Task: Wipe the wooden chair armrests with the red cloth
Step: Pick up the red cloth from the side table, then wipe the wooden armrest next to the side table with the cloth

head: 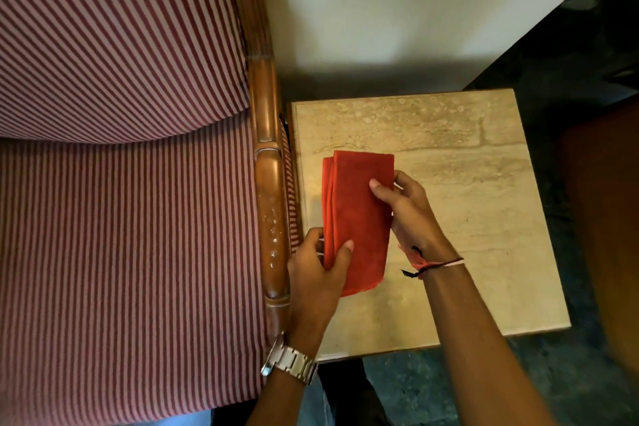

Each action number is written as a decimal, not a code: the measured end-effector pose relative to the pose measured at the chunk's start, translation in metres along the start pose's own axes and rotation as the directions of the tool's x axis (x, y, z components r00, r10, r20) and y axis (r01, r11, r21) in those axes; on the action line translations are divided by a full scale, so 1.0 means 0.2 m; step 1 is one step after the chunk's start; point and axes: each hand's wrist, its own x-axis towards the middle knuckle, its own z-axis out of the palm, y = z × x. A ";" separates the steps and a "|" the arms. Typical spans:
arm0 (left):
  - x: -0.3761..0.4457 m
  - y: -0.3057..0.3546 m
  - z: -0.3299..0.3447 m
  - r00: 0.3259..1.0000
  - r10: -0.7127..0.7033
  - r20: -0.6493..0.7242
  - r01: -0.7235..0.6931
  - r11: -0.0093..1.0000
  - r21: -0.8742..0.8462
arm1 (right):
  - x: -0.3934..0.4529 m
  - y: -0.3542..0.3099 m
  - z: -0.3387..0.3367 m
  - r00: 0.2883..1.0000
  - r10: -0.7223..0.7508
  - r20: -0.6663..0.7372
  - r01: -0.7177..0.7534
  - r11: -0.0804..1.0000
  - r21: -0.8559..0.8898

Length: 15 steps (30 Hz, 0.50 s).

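A folded red cloth (358, 214) is held over a beige stone side table (466, 204). My left hand (316, 277) grips its lower left edge, thumb on top. My right hand (411, 214) pinches its right edge near the top. Just left of the table runs the wooden chair armrest (271, 197), glossy brown with pale scuff marks, lying close beside my left hand. The chair has red and white striped upholstery (121, 183).
A pale wall (397, 3) rises behind the table. Dark floor (570, 73) lies to the right and below the table. A blurred brown object (608, 218) stands at the right edge. I wear a metal watch (292, 361) on my left wrist and thread bands on my right.
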 end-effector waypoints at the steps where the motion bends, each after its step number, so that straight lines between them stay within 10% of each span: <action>1: -0.02 0.02 -0.06 1.000 0.009 -0.020 -0.009 1.000 -0.018 | -0.04 -0.03 0.05 0.999 -0.022 0.035 0.022 1.000 0.005; 7: -0.07 -0.02 -0.39 0.989 0.040 -0.141 -0.043 0.999 -0.024 | -0.14 -0.07 0.41 0.984 -0.040 0.173 0.060 0.992 -0.112; 12: -0.01 -0.21 -0.51 0.985 0.015 -0.169 0.007 0.992 0.128 | -0.13 0.08 0.67 0.998 0.012 -0.061 -0.029 0.956 -0.293; 15: 0.04 -0.32 -0.56 0.988 0.016 -0.156 0.029 0.959 0.282 | -0.18 0.17 0.74 0.961 -0.228 -0.158 0.085 0.785 -0.614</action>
